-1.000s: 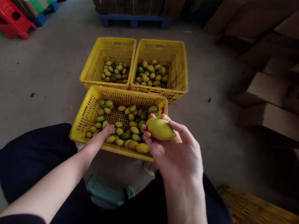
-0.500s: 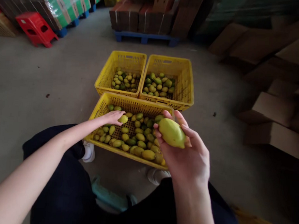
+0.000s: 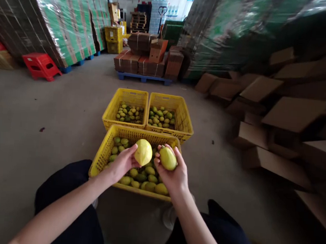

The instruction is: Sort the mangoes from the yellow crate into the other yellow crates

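Two yellow-green fruits held up side by side, a narrow gap between them, over the near yellow crate (image 3: 144, 193).
On the left, the left hand (image 3: 121, 164) clasps the paler fruit (image 3: 143, 152) between thumb and fingers; it is light yellow, looks round from this angle, and tapers to a blunt point low down. To its right, the greener fruit (image 3: 168, 158), a plump oval with a small nub at its upper left, sits cradled in the curled fingers and palm of the right hand (image 3: 176, 174). Half a second earlier the left hand was down in the crate, on a fruit there; now it is raised beside the right one. The greener fruit, its tip then pointing lower right, shows the nub instead, and the view has tipped up.
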`<state>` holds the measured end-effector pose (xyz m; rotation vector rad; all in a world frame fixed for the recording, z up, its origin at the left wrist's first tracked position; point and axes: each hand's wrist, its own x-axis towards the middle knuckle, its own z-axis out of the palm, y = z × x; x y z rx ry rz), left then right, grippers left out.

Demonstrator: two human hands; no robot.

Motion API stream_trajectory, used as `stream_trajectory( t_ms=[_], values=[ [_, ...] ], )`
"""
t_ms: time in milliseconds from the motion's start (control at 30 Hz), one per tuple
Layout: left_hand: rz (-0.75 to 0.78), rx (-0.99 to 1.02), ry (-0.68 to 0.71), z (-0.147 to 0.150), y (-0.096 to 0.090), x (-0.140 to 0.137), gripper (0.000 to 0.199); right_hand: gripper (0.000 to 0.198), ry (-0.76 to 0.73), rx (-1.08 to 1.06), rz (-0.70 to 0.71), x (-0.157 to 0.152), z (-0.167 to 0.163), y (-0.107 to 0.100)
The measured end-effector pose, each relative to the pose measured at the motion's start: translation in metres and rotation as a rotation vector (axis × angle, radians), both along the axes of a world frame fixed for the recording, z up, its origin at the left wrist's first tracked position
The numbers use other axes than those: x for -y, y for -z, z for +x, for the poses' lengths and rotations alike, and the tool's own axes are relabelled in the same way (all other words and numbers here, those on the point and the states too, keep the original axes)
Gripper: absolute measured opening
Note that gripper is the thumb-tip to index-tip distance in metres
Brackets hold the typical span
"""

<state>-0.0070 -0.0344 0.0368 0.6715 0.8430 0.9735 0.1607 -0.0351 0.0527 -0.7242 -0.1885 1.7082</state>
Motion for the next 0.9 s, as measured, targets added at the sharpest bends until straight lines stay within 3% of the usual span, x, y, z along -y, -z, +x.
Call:
stream_trajectory(
  t_ms=[133,433,733,900],
  values=[
    [-0.014,0.023,0.017,0.002,0.010,-0.005,0.053,0.011,0.019,0.060,-0.043,0.001,-0.009,0.007],
    [0.225,-0.186,-0.009,-0.008,-0.006,-0.008,0.062,0.012,0.028,0.070,-0.117,0.002,-0.010,0.003],
    [0.131,-0.004,-0.020,-0.013,0.000,-0.009,0.065,0.022,-0.137,0.142,-0.036,0.004,-0.021,0.010],
    [0.199,0.012,-0.010,-0.017,0.001,-0.010,0.053,0.023,-0.216,0.108,0.000,0.005,-0.019,0.010]
  ],
)
